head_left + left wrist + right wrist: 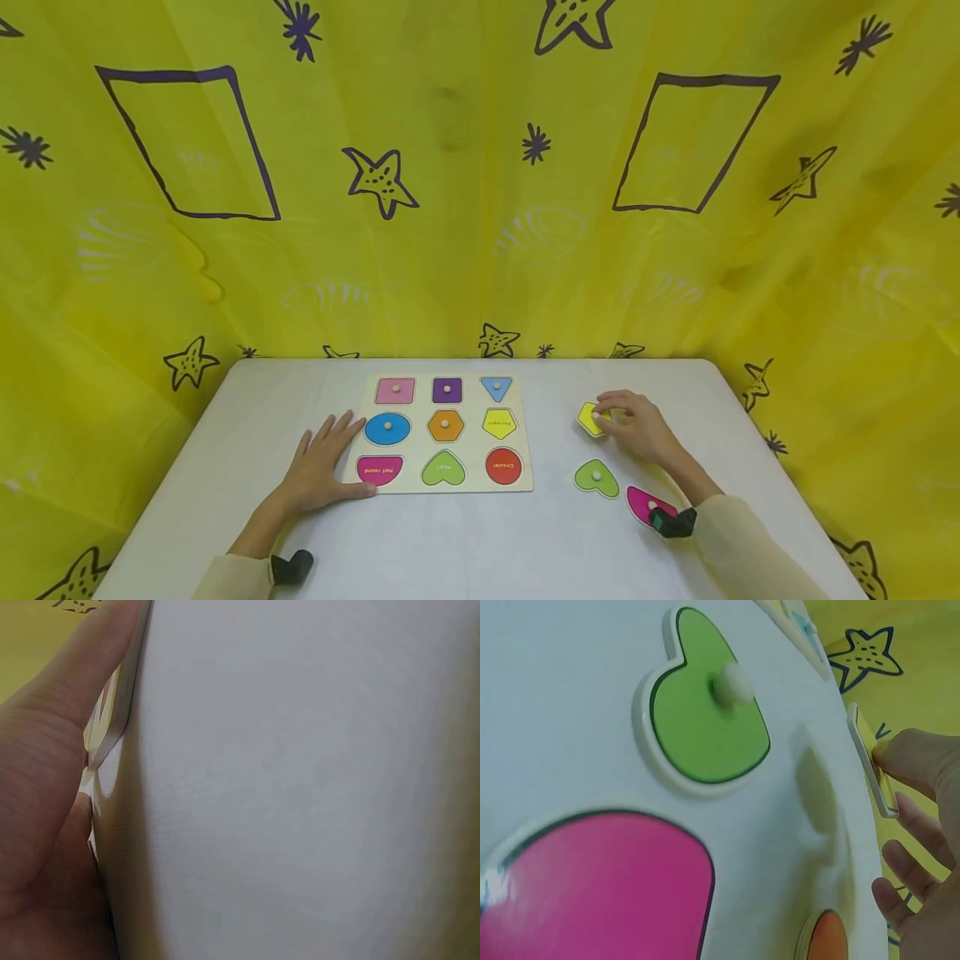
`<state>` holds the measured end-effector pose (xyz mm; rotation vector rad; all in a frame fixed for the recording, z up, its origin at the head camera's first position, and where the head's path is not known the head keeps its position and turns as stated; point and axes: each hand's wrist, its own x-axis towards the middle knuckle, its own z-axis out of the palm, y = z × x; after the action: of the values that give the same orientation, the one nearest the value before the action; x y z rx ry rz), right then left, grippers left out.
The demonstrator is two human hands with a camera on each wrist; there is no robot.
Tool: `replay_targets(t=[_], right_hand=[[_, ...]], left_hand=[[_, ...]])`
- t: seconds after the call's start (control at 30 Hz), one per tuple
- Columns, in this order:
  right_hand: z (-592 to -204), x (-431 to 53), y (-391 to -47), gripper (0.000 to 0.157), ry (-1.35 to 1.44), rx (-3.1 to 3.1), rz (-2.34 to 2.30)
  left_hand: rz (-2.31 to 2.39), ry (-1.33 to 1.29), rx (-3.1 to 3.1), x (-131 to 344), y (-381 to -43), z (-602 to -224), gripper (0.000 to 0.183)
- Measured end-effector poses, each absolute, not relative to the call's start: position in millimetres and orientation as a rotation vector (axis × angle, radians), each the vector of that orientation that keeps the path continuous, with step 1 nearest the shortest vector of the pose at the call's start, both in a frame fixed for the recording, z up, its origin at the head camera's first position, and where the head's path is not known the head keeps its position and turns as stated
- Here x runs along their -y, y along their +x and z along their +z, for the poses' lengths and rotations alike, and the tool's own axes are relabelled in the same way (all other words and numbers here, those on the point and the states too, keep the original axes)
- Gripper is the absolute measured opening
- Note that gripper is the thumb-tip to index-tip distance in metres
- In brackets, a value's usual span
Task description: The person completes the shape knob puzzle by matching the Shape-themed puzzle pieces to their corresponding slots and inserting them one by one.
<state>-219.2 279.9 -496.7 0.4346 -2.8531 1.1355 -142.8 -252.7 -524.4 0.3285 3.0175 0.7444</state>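
A wooden shape puzzle board [408,485] lies on the table. Spread fingers of my left hand [318,468] rest at its left edge, the thumb along the near edge; the left wrist view shows this hand [37,772] beside the board's side. Between thumb and fingers, my right hand [637,425] pinches the yellow pentagon piece [591,419] by its knob. In the right wrist view the pentagon piece [871,761] is tilted and appears raised off the table. Nearer me lie a green heart piece [595,477] and a magenta half-round piece [642,502], partly covered by the right wrist camera.
Knobbed pieces, such as the blue oval [387,429] and orange hexagon [446,426], sit in the board. Its pentagon [499,423], heart [443,467], half-round and circular [503,466] recesses show printed words. An orange-red piece [829,937] lies below the right hand. A yellow curtain [450,275] hangs behind.
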Motion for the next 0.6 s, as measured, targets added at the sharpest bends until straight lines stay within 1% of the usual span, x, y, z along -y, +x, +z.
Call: replay_targets(t=[0.4,0.6], right_hand=[[-499,-252,-234,0.014,0.527,2.795,1.208],[-492,-235,-238,0.012,0.576,2.766,1.244]], left_hand=[[0.760,0.318,-3.005,251,-142,-522,0.111],[0.755,0.316,-3.008,251,-141,-520,0.110]])
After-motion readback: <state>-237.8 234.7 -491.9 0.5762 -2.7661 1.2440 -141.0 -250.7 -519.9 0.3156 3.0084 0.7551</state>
